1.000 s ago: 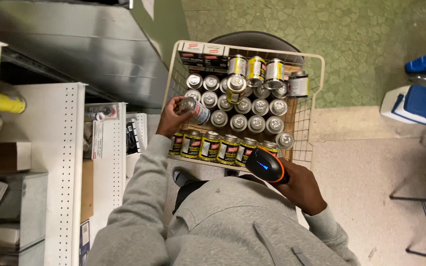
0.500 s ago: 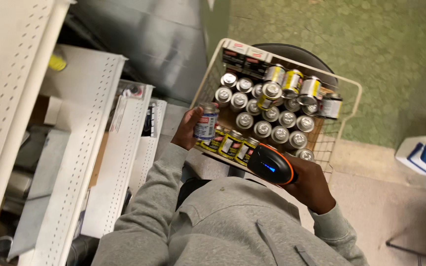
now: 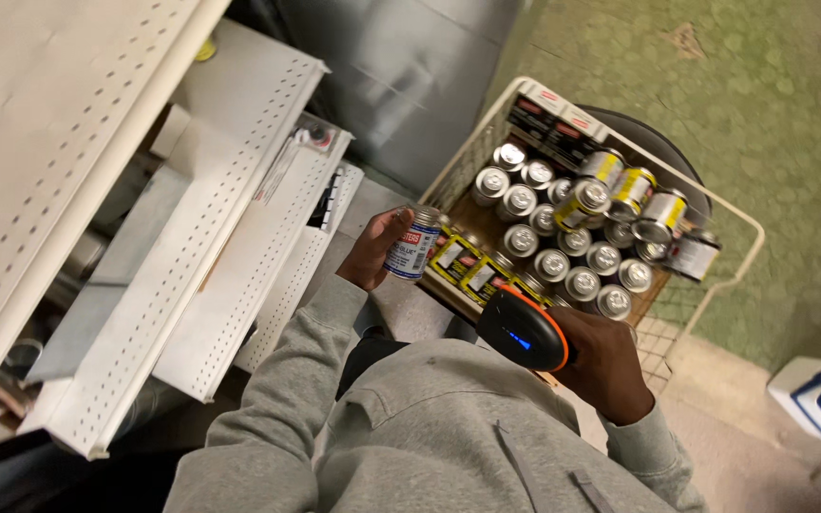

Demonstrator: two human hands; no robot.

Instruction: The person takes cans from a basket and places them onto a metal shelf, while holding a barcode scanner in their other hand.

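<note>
The left hand (image 3: pixel 372 255) is closed round a small white-labelled can (image 3: pixel 412 245), held upright with its long axis vertical and its silver lid up, just off the near-left corner of the wire basket (image 3: pixel 724 275); the right hand (image 3: pixel 605 366) grips a black-and-orange handheld scanner (image 3: pixel 523 334) whose blue-lit head points up and left toward that can; so the can lies up and to the left of the scanner, apart from it, with the left hand on it and the right hand the farther of the two. The basket holds rows of upright cans (image 3: pixel 563 247), silver lids showing, some with yellow labels, and flat dark boxes (image 3: pixel 553 116) at its far edge. White perforated shelves (image 3: pixel 239 256) stand to the left. The left fingers are mostly hidden behind the can; the scanner's handle is buried in the right palm; which face of the can's label turns toward the scanner is hard to make out, possibly the side facing the camera.
</note>
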